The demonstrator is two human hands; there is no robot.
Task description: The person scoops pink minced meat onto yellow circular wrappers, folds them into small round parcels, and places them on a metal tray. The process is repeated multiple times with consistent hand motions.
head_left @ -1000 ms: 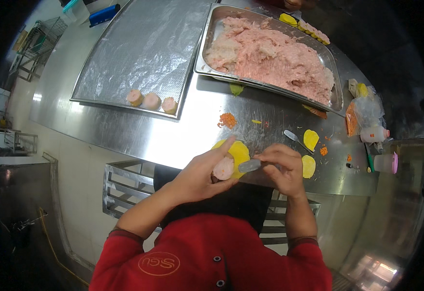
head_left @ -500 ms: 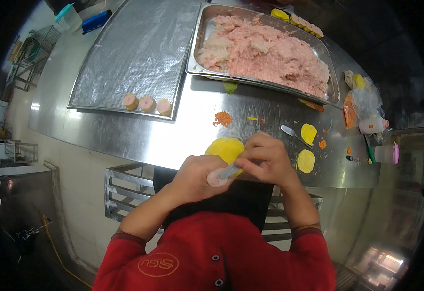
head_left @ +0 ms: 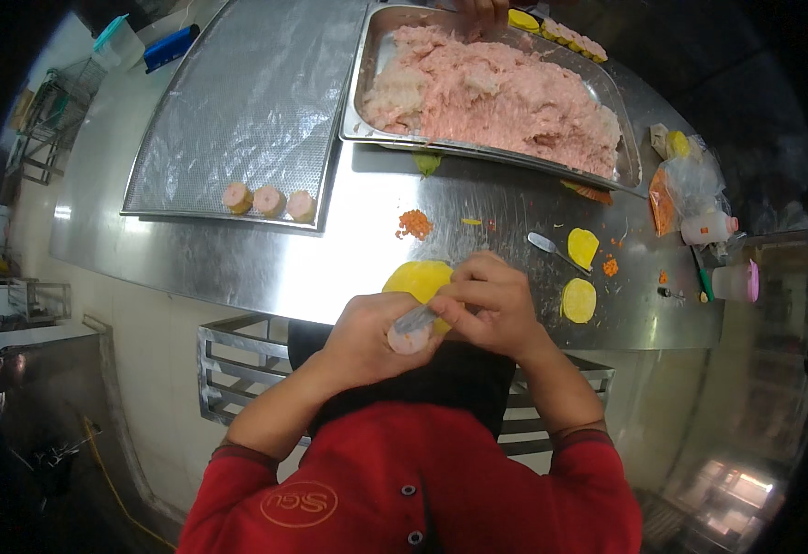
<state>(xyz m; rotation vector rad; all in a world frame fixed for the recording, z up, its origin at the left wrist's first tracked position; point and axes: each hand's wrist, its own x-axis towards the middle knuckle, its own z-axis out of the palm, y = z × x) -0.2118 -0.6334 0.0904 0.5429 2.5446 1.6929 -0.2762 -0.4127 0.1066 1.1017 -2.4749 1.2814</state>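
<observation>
Two hands: together at the near edge of the shiny steel table (head_left: 192, 254), over the lap.
Left hand (head_left: 362, 337): curled around a small, round, pink-topped meat piece (head_left: 409, 342), probably bracing its side while leaving the top bare.
Right hand (head_left: 496, 305): fingers clamped on a flat, grey, metal-looking spreader (head_left: 415, 319), blade angled onto that top, seemingly for fine control.
Yellow round sheet (head_left: 416, 276): just beyond both hands, partly hidden; what supports it, I cannot tell.
Film-covered, perforated metal tray (head_left: 238, 92): three short, pink-topped cylinders (head_left: 268, 200) line its near edge, perhaps for easy reach.
Orange diced heap (head_left: 414, 223): near the hands, likely handy for pinching.
</observation>
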